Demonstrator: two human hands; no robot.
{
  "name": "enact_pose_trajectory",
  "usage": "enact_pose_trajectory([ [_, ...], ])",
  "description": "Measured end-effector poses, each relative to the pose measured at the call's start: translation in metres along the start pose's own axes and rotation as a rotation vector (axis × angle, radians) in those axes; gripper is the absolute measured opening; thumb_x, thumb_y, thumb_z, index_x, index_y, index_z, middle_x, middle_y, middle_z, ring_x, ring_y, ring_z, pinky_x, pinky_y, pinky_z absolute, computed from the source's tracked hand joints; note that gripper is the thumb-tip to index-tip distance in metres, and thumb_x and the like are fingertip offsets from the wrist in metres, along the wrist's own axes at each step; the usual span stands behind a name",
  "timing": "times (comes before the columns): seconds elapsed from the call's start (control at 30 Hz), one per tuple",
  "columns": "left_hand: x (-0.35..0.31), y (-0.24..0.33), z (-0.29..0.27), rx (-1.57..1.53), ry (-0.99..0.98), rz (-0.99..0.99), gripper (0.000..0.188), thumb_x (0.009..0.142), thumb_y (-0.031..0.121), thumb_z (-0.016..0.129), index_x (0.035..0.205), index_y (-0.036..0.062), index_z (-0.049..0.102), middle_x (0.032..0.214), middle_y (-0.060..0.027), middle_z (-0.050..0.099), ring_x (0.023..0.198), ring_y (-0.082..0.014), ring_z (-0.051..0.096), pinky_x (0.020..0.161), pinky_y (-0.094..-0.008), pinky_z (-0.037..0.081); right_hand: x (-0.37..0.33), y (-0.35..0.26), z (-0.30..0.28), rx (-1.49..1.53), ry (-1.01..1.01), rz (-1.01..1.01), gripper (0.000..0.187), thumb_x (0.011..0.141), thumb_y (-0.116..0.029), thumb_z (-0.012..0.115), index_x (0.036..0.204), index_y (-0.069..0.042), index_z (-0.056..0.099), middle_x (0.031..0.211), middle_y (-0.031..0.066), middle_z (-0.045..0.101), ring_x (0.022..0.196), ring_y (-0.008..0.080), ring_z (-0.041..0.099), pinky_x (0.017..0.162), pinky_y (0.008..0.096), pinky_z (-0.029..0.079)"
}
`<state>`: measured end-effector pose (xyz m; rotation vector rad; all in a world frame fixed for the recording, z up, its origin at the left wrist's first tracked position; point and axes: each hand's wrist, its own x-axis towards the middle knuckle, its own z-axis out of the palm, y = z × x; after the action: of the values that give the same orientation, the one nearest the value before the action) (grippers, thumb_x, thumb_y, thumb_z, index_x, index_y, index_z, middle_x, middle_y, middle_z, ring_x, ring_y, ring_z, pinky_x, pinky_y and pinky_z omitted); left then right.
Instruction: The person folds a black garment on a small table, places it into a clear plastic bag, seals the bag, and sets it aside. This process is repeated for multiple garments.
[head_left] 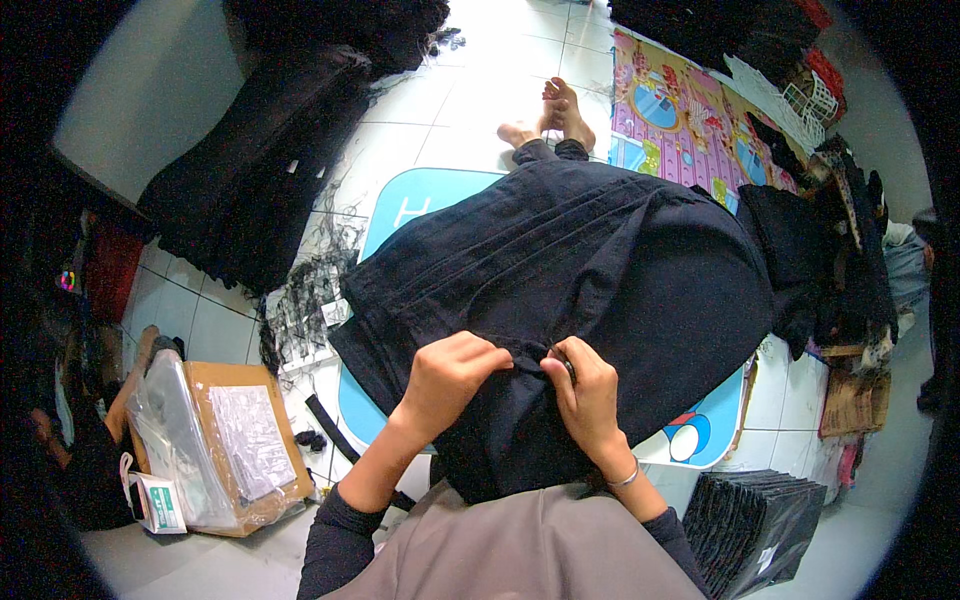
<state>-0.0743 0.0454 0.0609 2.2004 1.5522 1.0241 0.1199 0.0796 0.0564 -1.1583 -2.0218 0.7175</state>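
Observation:
A large black garment point(670, 285) with long stitched seams lies spread over my lap and legs; which kind I cannot tell. My left hand point(450, 378) is closed in a pinch at a fold of the black fabric, fingertips pointing right. Just across from it, my right hand point(590, 388) is closed around a small dark object with a slight glint, mostly hidden by the fingers. Both hands are close together, a short gap apart, over the middle of the garment. A bracelet circles my right wrist.
Under the garment is a light blue mat point(400, 195). Black thread scraps point(310, 310) litter the tiles at left. A cardboard piece in plastic point(290, 450) lies lower left, a stack of packed black items point(750, 530) lower right. Black cloth point(265, 150) heaps upper left; a person sits far left.

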Motion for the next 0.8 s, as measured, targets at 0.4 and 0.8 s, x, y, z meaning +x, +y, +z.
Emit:
enact_pose_trajectory([
  [0.4, 0.005, -0.011, -0.005, -0.682, 0.116, -0.634, 0.009, 0.085, 0.006, 0.069, 0.088, -0.0019, 0.071, 0.073, -0.0005, 0.066, 0.067, -0.0036, 0.057, 0.061, -0.0194, 0.045, 0.004, -0.019, 0.007, -0.326, -0.024, -0.102, 0.031, 0.083, -0.030, 0.071, 0.071, -0.005, 0.057, 0.069, 0.0075, 0.056, 0.051, 0.0248, 0.058, 0.046, 0.0334, 0.045],
  [0.8, -0.008, -0.042, -0.027, -0.833, 0.284, -0.591, 0.011, 0.088, 0.015, 0.067, 0.087, 0.0043, 0.069, 0.078, -0.0003, 0.065, 0.066, -0.0069, 0.056, 0.061, -0.0211, 0.044, 0.007, -0.018, 0.018, -0.368, 0.003, -0.126, 0.037, 0.084, -0.039, 0.067, 0.068, -0.009, 0.053, 0.067, 0.0068, 0.054, 0.049, 0.0245, 0.058, 0.044, 0.0336, 0.045],
])
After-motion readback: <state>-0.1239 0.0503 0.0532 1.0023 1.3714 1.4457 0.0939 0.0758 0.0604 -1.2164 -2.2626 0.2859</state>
